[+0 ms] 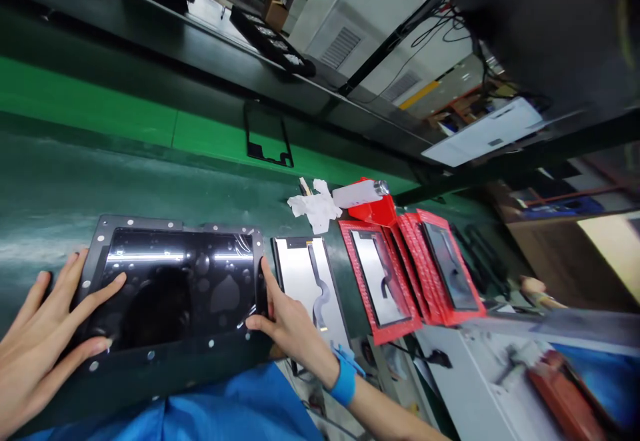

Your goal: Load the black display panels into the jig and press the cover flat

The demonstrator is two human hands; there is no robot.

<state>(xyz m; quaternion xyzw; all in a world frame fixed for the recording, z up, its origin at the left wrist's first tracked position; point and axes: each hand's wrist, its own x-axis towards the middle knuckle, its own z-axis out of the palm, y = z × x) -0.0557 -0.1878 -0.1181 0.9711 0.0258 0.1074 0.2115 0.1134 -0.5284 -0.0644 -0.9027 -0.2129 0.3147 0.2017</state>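
A black display screen (pixel 187 294) with a bubbled, glossy film lies in a dark grey frame jig (pixel 130 222) dotted with silver round studs. My left hand (pixel 50 344) is spread open at its left end, index fingertip and thumb resting on the screen's left side, other fingers at the jig's outer edge. At the right end, my right hand (pixel 287 318) grips the edge with thumb on the near corner and forefinger along the side; its other fingers are curled and partly hidden. Beside this wrist lies a silver-backed display panel (pixel 297 274) with a ribbon cable (pixel 320 294).
Red bubble-wrap pouches (pixel 425 274) with more panels lie to the right. Behind are crumpled white paper (pixel 316 206), a white bottle (pixel 357 194) and a red holder (pixel 377 211). A thin black frame (pixel 269 136) rests on the green strip. Another person's hand (pixel 534 286) shows far right.
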